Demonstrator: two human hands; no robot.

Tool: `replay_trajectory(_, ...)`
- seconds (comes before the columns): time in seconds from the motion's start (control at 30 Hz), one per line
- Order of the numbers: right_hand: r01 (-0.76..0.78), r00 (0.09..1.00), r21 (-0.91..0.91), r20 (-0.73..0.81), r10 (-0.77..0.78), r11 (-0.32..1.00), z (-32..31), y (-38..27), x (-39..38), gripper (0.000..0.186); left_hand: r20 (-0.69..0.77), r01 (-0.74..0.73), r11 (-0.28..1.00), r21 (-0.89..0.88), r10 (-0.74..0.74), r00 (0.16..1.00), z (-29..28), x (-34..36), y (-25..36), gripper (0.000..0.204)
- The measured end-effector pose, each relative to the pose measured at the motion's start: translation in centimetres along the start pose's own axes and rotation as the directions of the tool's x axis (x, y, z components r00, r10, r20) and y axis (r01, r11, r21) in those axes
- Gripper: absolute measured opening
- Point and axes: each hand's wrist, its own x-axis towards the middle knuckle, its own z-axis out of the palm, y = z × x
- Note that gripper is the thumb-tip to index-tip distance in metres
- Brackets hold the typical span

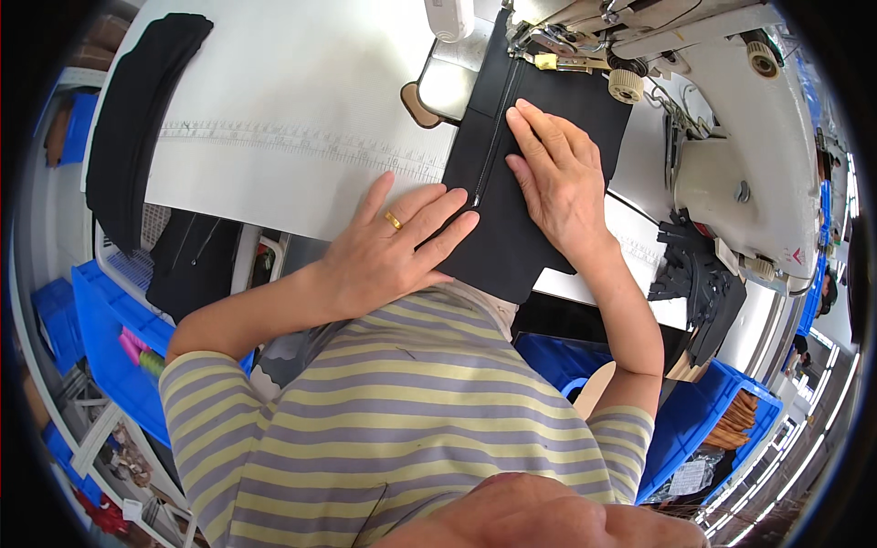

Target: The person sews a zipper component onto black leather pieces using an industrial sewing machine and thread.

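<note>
A black fabric piece [501, 239] lies on the white sewing table, its far end under the foot of a sewing machine [740, 173]. Along it runs a zipper [493, 146], with the metal pull near its close end. My left hand [393, 239] rests with fingers spread, the fingertips on the fabric's left edge beside the zipper pull. My right hand [559, 173] lies flat on the fabric right of the zipper, fingers stretched toward the machine foot. Neither hand grips anything.
A folded black fabric stack [137, 128] hangs over the table's left end. The white table [274, 82] bears a printed ruler scale. Black fabric scraps [690, 274] pile up at right. Blue bins [110, 320] stand at left, another blue bin [671, 438] at lower right.
</note>
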Motion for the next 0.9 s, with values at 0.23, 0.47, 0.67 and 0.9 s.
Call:
replay_trajectory(0.23,0.134,0.990,0.118,0.020,-0.138,0.984,-1.8,-4.4,-2.6,0.052,-0.050,-0.073,0.986,-0.148,0.067,0.997,-1.2,1.2,-1.7,0.053)
replay_trajectory(0.47,0.220,0.971,0.062,0.080,-0.225,0.973,-1.1,-4.1,-3.8,0.045,0.008,0.005,0.972,-0.235,-0.003,1.000,-1.7,3.4,-3.3,0.031)
replay_trajectory(0.67,0.215,0.973,0.114,0.065,-0.223,0.970,-1.9,-4.1,-3.1,0.042,-0.267,-0.097,0.995,0.028,0.101,0.959,-0.3,9.3,-7.5,0.024)
replay_trajectory(0.9,0.195,0.978,0.111,0.051,-0.202,0.974,-1.9,-3.6,-3.6,0.042,-0.192,-0.076,0.997,-0.011,0.072,0.979,0.3,10.2,-9.0,0.028)
